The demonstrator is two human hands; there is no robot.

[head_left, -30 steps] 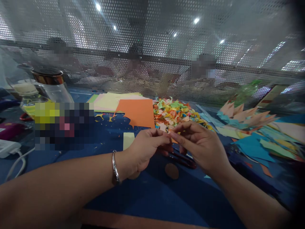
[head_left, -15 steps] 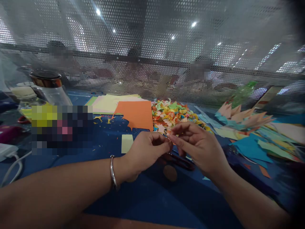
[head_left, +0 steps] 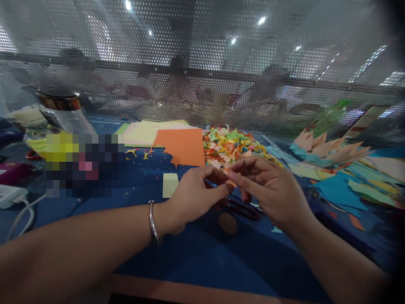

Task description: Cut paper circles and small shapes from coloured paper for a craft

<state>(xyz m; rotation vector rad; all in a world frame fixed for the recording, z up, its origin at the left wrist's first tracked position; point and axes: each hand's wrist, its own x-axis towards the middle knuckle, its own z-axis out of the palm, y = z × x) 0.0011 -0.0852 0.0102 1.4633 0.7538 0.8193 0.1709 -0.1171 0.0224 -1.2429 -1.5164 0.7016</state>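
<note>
My left hand (head_left: 199,194), with a silver bangle on the wrist, has thumb and fingers curled together in front of me. Opposite it, my right hand (head_left: 268,190) pinches thumb against forefinger, and the fingertips of both hands nearly meet. Whatever lies between them is too small and hidden to name. Just beyond the fingertips is a heap of small coloured paper pieces (head_left: 234,143). Below the hands lie a dark red looped handle (head_left: 245,210), partly covered, and a brown oval piece (head_left: 228,223). A pale yellow paper slip (head_left: 170,185) is beside my left hand.
Orange paper (head_left: 182,145) with a cut edge overlaps a pale paper stack (head_left: 148,133). Folded peach paper points (head_left: 332,150) and blue paper (head_left: 340,192) lie right. A lidded jar (head_left: 63,109) and white charger (head_left: 12,196) are left. A perforated metal screen (head_left: 202,50) rises behind.
My view has shifted slightly, so the table appears a little higher. Both hands stay together at the fingertips, and my left thumb has moved slightly lower away from the right fingertips.
</note>
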